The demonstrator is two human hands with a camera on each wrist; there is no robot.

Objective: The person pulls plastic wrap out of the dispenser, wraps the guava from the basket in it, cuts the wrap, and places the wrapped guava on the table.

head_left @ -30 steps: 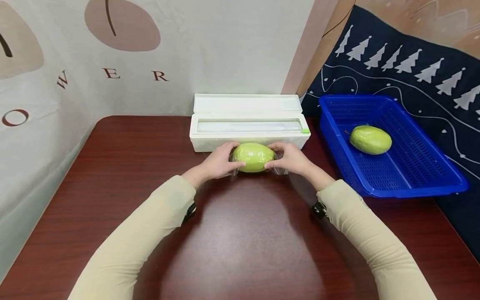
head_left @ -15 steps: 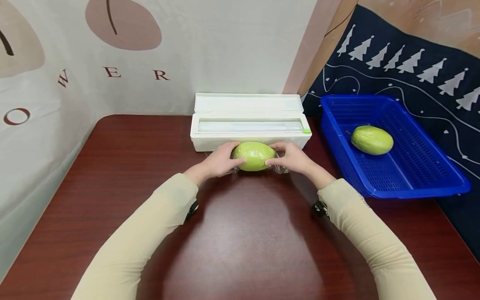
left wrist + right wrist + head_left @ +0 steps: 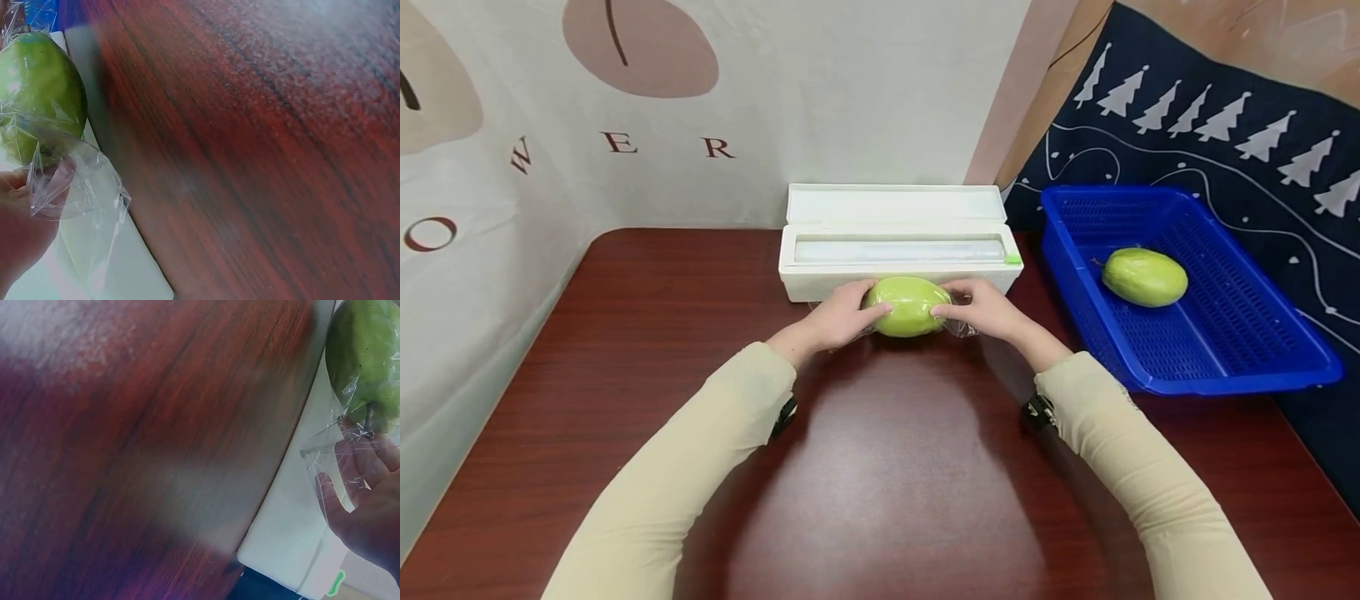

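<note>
A glossy green papaya (image 3: 907, 308), wrapped in clear cling film (image 3: 87, 178), lies lengthwise between both hands. My left hand (image 3: 835, 318) holds its left end, with the thumb on the near side. The right hand (image 3: 988, 312) holds the other end in the same way. Loose film gathers at each end, and in the right wrist view a crumpled flap (image 3: 320, 453) of it lies over the fingers by the stem. Right behind the fruit stands a white cling film box (image 3: 805, 287), its lid up and a film roll (image 3: 895, 251) inside.
A blue plastic basket (image 3: 1232, 387) stands on the right of the dark red wooden table (image 3: 647, 350), with a second green papaya (image 3: 1145, 277) in it. A pale printed cloth (image 3: 760, 100) hangs behind the table, and a navy one with white trees hangs at right.
The wrapped papaya has shifted slightly away from me, closer to the box, with both hands still around it. Less loose film shows beside the left hand.
</note>
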